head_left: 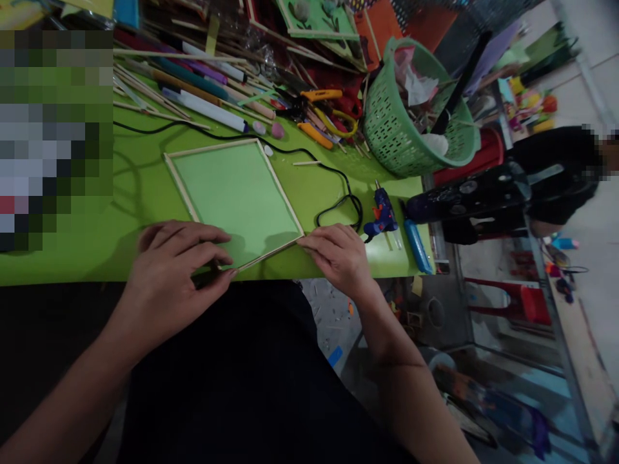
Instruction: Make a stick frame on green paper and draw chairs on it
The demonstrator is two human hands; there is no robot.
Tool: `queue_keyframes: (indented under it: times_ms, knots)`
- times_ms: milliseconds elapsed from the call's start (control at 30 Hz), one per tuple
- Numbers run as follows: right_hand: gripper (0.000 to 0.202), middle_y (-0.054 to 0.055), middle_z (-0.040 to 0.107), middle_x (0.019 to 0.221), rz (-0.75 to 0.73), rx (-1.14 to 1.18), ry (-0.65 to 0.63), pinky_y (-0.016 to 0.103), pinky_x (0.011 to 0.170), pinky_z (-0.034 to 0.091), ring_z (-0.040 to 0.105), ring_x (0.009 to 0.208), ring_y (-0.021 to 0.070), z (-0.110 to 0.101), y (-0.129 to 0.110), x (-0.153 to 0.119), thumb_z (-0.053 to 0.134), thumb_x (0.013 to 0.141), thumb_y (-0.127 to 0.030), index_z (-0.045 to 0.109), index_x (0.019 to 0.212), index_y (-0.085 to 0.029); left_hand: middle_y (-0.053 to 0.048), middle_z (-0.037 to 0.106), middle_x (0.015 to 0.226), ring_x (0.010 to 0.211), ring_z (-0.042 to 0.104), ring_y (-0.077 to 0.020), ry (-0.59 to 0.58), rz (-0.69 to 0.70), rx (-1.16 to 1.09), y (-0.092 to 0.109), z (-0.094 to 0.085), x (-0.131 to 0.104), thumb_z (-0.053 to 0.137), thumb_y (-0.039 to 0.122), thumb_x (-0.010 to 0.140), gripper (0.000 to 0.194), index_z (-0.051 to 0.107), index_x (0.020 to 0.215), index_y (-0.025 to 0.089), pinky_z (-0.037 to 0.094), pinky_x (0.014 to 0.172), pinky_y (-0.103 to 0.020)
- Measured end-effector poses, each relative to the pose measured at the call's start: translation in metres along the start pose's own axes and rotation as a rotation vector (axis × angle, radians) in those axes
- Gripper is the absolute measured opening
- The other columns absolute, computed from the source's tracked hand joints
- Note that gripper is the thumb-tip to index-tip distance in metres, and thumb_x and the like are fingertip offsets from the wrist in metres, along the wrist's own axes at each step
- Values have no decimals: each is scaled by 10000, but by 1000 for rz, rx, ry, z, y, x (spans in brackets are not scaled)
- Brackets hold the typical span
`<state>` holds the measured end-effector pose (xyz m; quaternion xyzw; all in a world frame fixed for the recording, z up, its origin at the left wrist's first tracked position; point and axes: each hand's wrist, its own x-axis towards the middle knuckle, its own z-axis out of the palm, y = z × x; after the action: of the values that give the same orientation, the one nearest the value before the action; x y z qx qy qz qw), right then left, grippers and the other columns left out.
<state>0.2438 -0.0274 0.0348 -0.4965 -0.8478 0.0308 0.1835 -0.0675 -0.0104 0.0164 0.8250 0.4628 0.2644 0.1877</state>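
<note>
A light green sheet (232,193) edged with thin wooden sticks lies near the table's front edge. Along its near side runs a wooden stick (271,253). My left hand (181,270) is at the near left corner, thumb and fingers closed around the stick's left end; the fingers partly cover that corner. At the near right corner, my right hand (338,254) pinches the other end between thumb and fingertips. Just right of my right hand, a blue hot glue gun (382,212) rests on the table, apart from the sheet.
A black cord (290,151) curves behind the sheet. Pens (213,109), sticks and orange-handled scissors (322,95) crowd the back of the green table (140,193). A green basket (387,122) stands at the right, near a blue tube-like object (416,246). Another person (551,174) is beyond.
</note>
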Motion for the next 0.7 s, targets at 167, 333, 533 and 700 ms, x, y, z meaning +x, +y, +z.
queue_keyframes:
  times_ms: [167,333,533,700]
  knots:
    - [209,70,812,1088,24,29,9,399,883,512,698,1002,241,2,0,-1,637,1050,-223,811,1152,-281,-41,781,1185,1164,706,-329,30,33,54,4,3,-2,659,309,963,50,663,916,292,481,1045,-601]
    - [408,54,820,1183,-6,38,-10,423,955,530,705,1091,248,6,2,-5,593,1006,-79,790,1273,-317,-42,780,1207,1163,706,-313,36,17,67,8,5,-4,672,264,963,50,667,920,290,474,1096,-607]
    - [427,32,825,1197,-45,3,11,408,938,528,709,1097,239,11,3,-9,600,998,-75,784,1298,-317,-29,790,1174,1124,722,-304,74,19,69,11,5,-3,677,262,967,61,703,914,279,494,1084,-587]
    - [312,31,831,1164,-62,8,59,421,918,526,713,1067,243,15,1,-8,636,1033,-180,792,1271,-307,2,778,1192,1169,701,-291,38,-34,53,11,5,-3,652,275,984,115,711,887,289,460,1121,-578]
